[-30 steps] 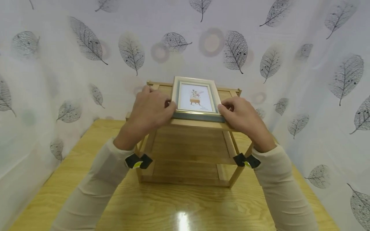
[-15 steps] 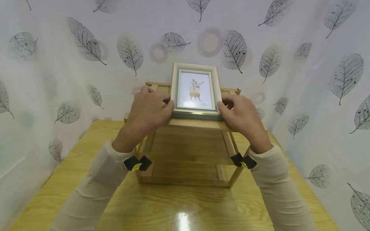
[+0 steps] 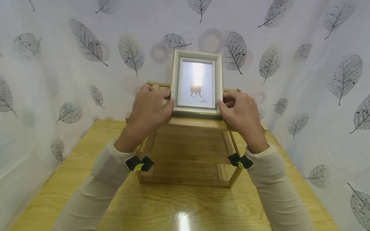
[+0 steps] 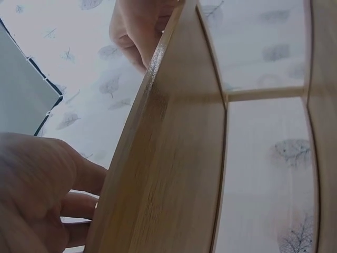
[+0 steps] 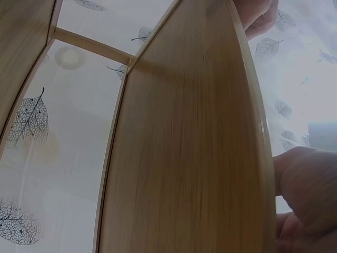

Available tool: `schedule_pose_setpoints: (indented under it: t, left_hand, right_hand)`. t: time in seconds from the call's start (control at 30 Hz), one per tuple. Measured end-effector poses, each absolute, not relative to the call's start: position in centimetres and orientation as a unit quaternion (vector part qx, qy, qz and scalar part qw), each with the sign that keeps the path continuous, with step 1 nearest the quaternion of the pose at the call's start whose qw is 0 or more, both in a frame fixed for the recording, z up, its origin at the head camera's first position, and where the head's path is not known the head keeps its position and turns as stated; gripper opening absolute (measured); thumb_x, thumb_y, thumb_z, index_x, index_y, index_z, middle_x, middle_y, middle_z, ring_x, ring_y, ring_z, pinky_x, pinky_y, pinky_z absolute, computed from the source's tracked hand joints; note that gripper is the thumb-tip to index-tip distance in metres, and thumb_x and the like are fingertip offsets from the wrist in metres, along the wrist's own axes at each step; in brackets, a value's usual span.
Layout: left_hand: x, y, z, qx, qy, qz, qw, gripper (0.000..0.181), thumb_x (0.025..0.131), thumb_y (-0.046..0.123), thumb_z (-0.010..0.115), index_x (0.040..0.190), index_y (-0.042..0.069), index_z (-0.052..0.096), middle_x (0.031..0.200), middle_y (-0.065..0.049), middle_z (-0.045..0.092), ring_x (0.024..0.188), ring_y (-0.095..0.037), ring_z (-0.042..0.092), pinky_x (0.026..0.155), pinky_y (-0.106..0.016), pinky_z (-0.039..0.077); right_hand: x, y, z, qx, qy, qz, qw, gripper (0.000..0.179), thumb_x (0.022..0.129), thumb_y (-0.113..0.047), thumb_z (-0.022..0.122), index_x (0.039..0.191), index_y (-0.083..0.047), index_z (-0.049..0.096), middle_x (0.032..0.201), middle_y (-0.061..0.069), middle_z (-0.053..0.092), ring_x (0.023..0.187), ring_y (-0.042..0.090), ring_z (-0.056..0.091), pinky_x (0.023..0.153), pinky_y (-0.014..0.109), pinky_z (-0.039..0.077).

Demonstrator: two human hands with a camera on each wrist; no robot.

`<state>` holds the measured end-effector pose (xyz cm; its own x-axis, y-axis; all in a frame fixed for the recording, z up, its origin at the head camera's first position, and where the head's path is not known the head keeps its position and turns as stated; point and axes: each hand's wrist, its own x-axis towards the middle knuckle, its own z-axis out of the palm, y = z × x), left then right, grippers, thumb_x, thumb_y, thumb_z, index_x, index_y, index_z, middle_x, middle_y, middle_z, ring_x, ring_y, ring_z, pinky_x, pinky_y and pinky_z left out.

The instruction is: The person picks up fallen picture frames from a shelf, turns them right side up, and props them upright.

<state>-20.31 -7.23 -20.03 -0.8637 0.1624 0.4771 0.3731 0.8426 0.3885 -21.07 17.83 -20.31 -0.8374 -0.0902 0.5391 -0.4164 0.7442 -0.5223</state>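
Observation:
A pale picture frame [image 3: 218, 73] with a plant-stand print stands tilted back on the top board of a wooden shelf rack [image 3: 190, 144]. My left hand [image 3: 151, 107] holds its lower left side, thumb at the front edge and fingers behind. On the lower right side my right hand [image 3: 240, 110] holds it the same way. Glare hides the upper part of the print. From the left wrist the left hand [image 4: 39, 190] shows beside the board's edge; from the right wrist the right hand [image 5: 310, 195] does too. The picture frame is hidden in both wrist views.
The rack stands on a yellow wood-grain table [image 3: 115, 205]. Behind and along both sides hangs a white curtain [image 3: 101, 77] printed with grey leaves. Lower boards of the rack lie beneath the top one.
The picture frame has tipped up from lying nearly flat, its top edge rising, while its bottom edge stays on the top board. Both hands have stayed at its lower sides.

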Motion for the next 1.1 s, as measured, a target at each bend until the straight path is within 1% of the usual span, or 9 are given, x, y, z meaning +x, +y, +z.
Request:
schedule_pose_setpoints:
  t: [0.17, 0.4, 0.5, 0.63, 0.8, 0.9, 0.97, 1.03, 1.1]
  left_hand:
    - [-20.35, -7.12, -20.22, -0.141, -0.929, -0.244, 0.240, 0.033, 0.100, 0.023, 0.058, 0.124, 0.004, 0.072, 0.088, -0.017, 0.073, 0.116, -0.038, 0.051, 0.103, -0.049, 0.038]
    - [-20.27, -7.25, -20.55, -0.137, -0.922, -0.254, 0.259, 0.034, 0.099, 0.022, 0.061, 0.128, 0.004, 0.069, 0.095, -0.020, 0.074, 0.112, -0.036, 0.052, 0.098, -0.048, 0.041]
    - [-20.15, -7.31, -20.65, -0.142, -0.916, -0.263, 0.267, 0.034, 0.098, 0.022, 0.063, 0.126, 0.005, 0.070, 0.077, -0.018, 0.069, 0.108, -0.035, 0.053, 0.095, -0.046, 0.043]
    - [-20.00, -7.30, -20.68, -0.150, -0.907, -0.277, 0.280, 0.032, 0.096, 0.022, 0.066, 0.123, 0.005, 0.072, 0.064, -0.013, 0.061, 0.105, -0.035, 0.054, 0.092, -0.045, 0.044]
    - [-19.90, -7.21, -20.72, -0.154, -0.896, -0.294, 0.294, 0.030, 0.094, 0.020, 0.071, 0.120, 0.005, 0.073, 0.071, -0.015, 0.067, 0.098, -0.034, 0.055, 0.089, -0.045, 0.044]
    - [-19.86, -7.28, -20.76, -0.156, -0.893, -0.300, 0.296, 0.030, 0.093, 0.020, 0.072, 0.119, 0.005, 0.073, 0.085, -0.017, 0.074, 0.095, -0.033, 0.056, 0.092, -0.046, 0.043]
    - [-19.90, -7.43, -20.73, -0.158, -0.892, -0.306, 0.294, 0.032, 0.094, 0.021, 0.071, 0.122, 0.005, 0.072, 0.102, -0.015, 0.076, 0.100, -0.034, 0.058, 0.097, -0.048, 0.043]
    - [-20.06, -7.65, -20.60, -0.165, -0.890, -0.314, 0.286, 0.034, 0.097, 0.022, 0.068, 0.126, 0.004, 0.070, 0.115, -0.014, 0.073, 0.111, -0.036, 0.060, 0.104, -0.049, 0.041]
    - [-20.27, -7.87, -20.36, -0.173, -0.892, -0.330, 0.258, 0.038, 0.101, 0.024, 0.062, 0.133, 0.003, 0.065, 0.127, -0.012, 0.069, 0.125, -0.035, 0.057, 0.112, -0.048, 0.038]
  right_hand:
    - [-20.87, 17.67, -20.32, 0.117, -0.894, 0.347, 0.256, 0.026, 0.094, -0.020, 0.068, 0.106, 0.003, 0.070, 0.103, 0.018, 0.074, 0.088, 0.030, 0.074, 0.085, 0.046, 0.055]
    - [-20.67, 17.35, -20.23, 0.101, -0.893, 0.352, 0.260, 0.027, 0.093, -0.021, 0.067, 0.108, 0.002, 0.067, 0.106, 0.017, 0.074, 0.091, 0.030, 0.073, 0.087, 0.046, 0.054]
    - [-20.60, 17.29, -20.18, 0.094, -0.894, 0.356, 0.257, 0.026, 0.094, -0.020, 0.067, 0.109, 0.001, 0.065, 0.108, 0.017, 0.073, 0.094, 0.031, 0.072, 0.089, 0.047, 0.054]
    - [-20.49, 17.28, -20.12, 0.088, -0.893, 0.361, 0.253, 0.026, 0.095, -0.020, 0.066, 0.109, 0.002, 0.062, 0.111, 0.017, 0.071, 0.096, 0.031, 0.071, 0.089, 0.047, 0.053]
    - [-20.48, 17.31, -20.13, 0.089, -0.892, 0.364, 0.252, 0.026, 0.095, -0.019, 0.066, 0.110, 0.002, 0.060, 0.109, 0.017, 0.070, 0.097, 0.032, 0.071, 0.085, 0.046, 0.054]
    - [-20.52, 17.38, -20.26, 0.090, -0.892, 0.366, 0.249, 0.027, 0.096, -0.019, 0.065, 0.111, 0.002, 0.058, 0.110, 0.017, 0.070, 0.098, 0.032, 0.071, 0.083, 0.046, 0.055]
    - [-20.54, 17.44, -20.36, 0.093, -0.891, 0.369, 0.249, 0.028, 0.096, -0.019, 0.065, 0.112, 0.002, 0.058, 0.111, 0.017, 0.070, 0.099, 0.032, 0.070, 0.083, 0.045, 0.055]
    - [-20.55, 17.51, -20.45, 0.096, -0.889, 0.372, 0.249, 0.028, 0.096, -0.018, 0.066, 0.113, 0.003, 0.057, 0.112, 0.017, 0.070, 0.101, 0.032, 0.070, 0.084, 0.045, 0.056]
    - [-20.55, 17.55, -20.50, 0.098, -0.886, 0.377, 0.250, 0.029, 0.096, -0.018, 0.066, 0.113, 0.003, 0.058, 0.113, 0.017, 0.069, 0.101, 0.033, 0.069, 0.084, 0.045, 0.056]
